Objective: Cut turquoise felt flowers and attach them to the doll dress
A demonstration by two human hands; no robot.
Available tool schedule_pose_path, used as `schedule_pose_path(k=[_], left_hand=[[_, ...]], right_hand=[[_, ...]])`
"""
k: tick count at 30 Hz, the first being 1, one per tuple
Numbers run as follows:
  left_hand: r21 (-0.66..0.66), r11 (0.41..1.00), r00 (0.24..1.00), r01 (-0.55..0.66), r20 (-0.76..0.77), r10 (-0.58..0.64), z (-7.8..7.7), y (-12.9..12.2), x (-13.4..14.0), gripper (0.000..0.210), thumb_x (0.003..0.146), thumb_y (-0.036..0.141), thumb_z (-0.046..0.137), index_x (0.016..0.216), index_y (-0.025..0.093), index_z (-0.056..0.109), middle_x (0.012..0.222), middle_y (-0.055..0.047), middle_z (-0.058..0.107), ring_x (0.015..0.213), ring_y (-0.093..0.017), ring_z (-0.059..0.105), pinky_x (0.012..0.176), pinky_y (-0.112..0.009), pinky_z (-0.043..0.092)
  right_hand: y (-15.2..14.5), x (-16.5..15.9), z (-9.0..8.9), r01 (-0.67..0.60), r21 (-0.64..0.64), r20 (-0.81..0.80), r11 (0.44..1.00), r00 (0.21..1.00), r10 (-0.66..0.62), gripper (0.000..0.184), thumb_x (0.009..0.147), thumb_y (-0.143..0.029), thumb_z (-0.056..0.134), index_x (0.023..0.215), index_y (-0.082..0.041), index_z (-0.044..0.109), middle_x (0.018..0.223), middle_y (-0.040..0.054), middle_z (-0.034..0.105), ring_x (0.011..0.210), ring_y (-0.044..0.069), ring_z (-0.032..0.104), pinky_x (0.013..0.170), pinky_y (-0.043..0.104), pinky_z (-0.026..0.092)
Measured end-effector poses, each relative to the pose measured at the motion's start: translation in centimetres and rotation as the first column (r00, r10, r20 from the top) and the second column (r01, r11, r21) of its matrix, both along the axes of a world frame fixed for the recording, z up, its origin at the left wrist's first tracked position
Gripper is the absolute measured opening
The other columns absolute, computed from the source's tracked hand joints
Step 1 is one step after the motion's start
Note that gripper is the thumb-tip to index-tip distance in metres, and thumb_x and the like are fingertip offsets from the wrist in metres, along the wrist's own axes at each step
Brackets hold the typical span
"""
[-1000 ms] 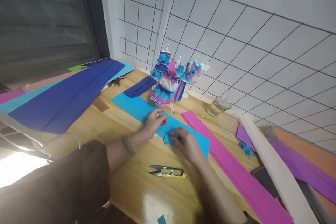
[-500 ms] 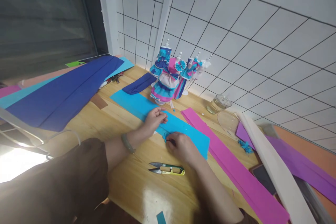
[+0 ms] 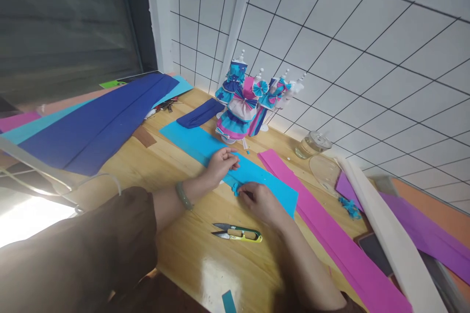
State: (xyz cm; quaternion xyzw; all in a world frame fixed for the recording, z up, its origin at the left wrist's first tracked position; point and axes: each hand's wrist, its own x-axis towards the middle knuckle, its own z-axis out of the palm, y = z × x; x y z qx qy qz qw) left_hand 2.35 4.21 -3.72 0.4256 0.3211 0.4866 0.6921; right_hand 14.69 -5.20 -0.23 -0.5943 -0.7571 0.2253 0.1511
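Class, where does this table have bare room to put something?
Bare wood shows between the left sleeve and scissors, and between scissors and teal scrap. Crowded: around the left hand and right hand, by the dressed figures, and right of the pink paper.

The table [image 3: 179, 254] is smooth, grained wood with a varnish-like gloss, a bright glare pooling near its front edge. The bright blue strip [image 3: 194, 142] looks like matt paper—so does the pink strip [image 3: 338, 230]. The snips [image 3: 229, 236] have metal blades; the jar [image 3: 312, 145] is clear and shiny. The bracelet [image 3: 183, 195] looks smooth and polished—the brown sleeve [image 3: 121, 234] is dull, soft cloth.
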Motion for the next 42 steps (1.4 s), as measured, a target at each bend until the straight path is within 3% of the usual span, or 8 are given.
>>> schedule_pose_path(k=[15, 20, 22, 25, 28, 30, 35, 42], left_hand=[[0.055, 0.998, 0.996, 0.034, -0.085, -0.029, 0.3, -0.4, 0.3, 0.025, 0.068, 0.021, 0.059, 0.091, 0.013, 0.049, 0.064, 0.001, 0.054, 0.057, -0.010, 0.054, 0.054, -0.023, 0.042], [0.173, 0.976, 0.978, 0.128, -0.185, -0.096, 0.3, -0.8, 0.3, 0.033, 0.070, 0.026, 0.058, 0.099, 0.013, 0.048, 0.073, 0.000, 0.053, 0.062, -0.009, 0.053, 0.057, -0.022, 0.043], [0.251, 0.940, 0.931, 0.231, -0.339, -0.138, 0.6, -0.9, 0.0, 0.044, 0.067, 0.026, 0.061, 0.107, 0.014, 0.048, 0.080, -0.001, 0.055, 0.064, -0.009, 0.052, 0.058, -0.022, 0.042], [0.313, 0.802, 0.735, 0.508, -0.643, -0.215, 1.2, -0.8, -0.9, 0.064, 0.058, 0.026, 0.068, 0.118, 0.019, 0.046, 0.094, -0.003, 0.055, 0.070, -0.011, 0.052, 0.060, -0.023, 0.041], [0.392, 0.664, 0.607, 0.637, -0.786, -0.118, 1.7, -0.7, -1.8, 0.071, 0.059, 0.022, 0.065, 0.125, 0.024, 0.040, 0.099, -0.002, 0.056, 0.092, -0.018, 0.051, 0.074, -0.026, 0.040], [0.407, 0.612, 0.555, 0.678, -0.830, -0.064, 1.8, -0.7, -2.1, 0.071, 0.062, 0.018, 0.061, 0.128, 0.026, 0.037, 0.102, -0.002, 0.056, 0.100, -0.019, 0.048, 0.082, -0.027, 0.038], [0.391, 0.527, 0.471, 0.755, -0.882, -0.021, 1.5, -0.9, -2.3, 0.073, 0.066, 0.013, 0.055, 0.133, 0.025, 0.030, 0.121, -0.005, 0.049, 0.113, -0.022, 0.043, 0.090, -0.029, 0.033], [0.329, 0.493, 0.395, 0.806, -0.918, -0.033, 1.5, -0.8, -2.4, 0.078, 0.068, 0.017, 0.056, 0.136, 0.029, 0.019, 0.138, -0.002, 0.033, 0.126, -0.027, 0.028, 0.097, -0.034, 0.027]], right_hand=[[0.4, 0.9, -1.2, 0.136, -0.102, -0.199, 0.985, 0.968, -0.154, 0.020, 0.079, -0.023, 0.039, 0.070, -0.016, 0.056, 0.058, -0.0032, 0.048, 0.051, 0.010, 0.037, 0.047, 0.021, 0.025], [0.6, 1.3, -1.9, 0.150, -0.153, -0.238, 0.977, 0.954, -0.184, 0.021, 0.079, -0.025, 0.039, 0.074, -0.016, 0.057, 0.060, -0.0031, 0.046, 0.052, 0.010, 0.036, 0.047, 0.020, 0.026], [0.7, 1.4, -2.0, 0.162, -0.152, -0.227, 0.975, 0.954, -0.194, 0.021, 0.079, -0.025, 0.039, 0.072, -0.016, 0.057, 0.059, -0.0031, 0.046, 0.052, 0.010, 0.036, 0.047, 0.021, 0.026], [0.8, 1.4, -2.0, 0.150, -0.148, -0.215, 0.978, 0.960, -0.180, 0.021, 0.079, -0.025, 0.040, 0.073, -0.016, 0.058, 0.060, -0.0026, 0.049, 0.053, 0.010, 0.038, 0.048, 0.021, 0.027], [0.8, 1.4, -2.0, 0.127, -0.142, -0.225, 0.982, 0.962, -0.157, 0.022, 0.080, -0.024, 0.039, 0.076, -0.016, 0.059, 0.064, -0.0017, 0.053, 0.056, 0.011, 0.041, 0.050, 0.021, 0.028], [0.8, 1.4, -2.0, 0.130, -0.139, -0.225, 0.982, 0.961, -0.159, 0.021, 0.080, -0.023, 0.039, 0.075, -0.016, 0.059, 0.064, -0.0017, 0.053, 0.056, 0.011, 0.041, 0.051, 0.021, 0.029], [0.7, 1.4, -2.0, 0.137, -0.125, -0.233, 0.983, 0.959, -0.163, 0.021, 0.079, -0.024, 0.040, 0.070, -0.016, 0.056, 0.061, -0.0023, 0.050, 0.054, 0.011, 0.039, 0.049, 0.021, 0.028], [0.9, 1.5, -2.1, 0.157, -0.153, -0.326, 0.976, 0.924, -0.199, 0.020, 0.080, -0.028, 0.042, 0.071, -0.016, 0.056, 0.059, -0.0023, 0.050, 0.052, 0.010, 0.039, 0.048, 0.021, 0.030]])
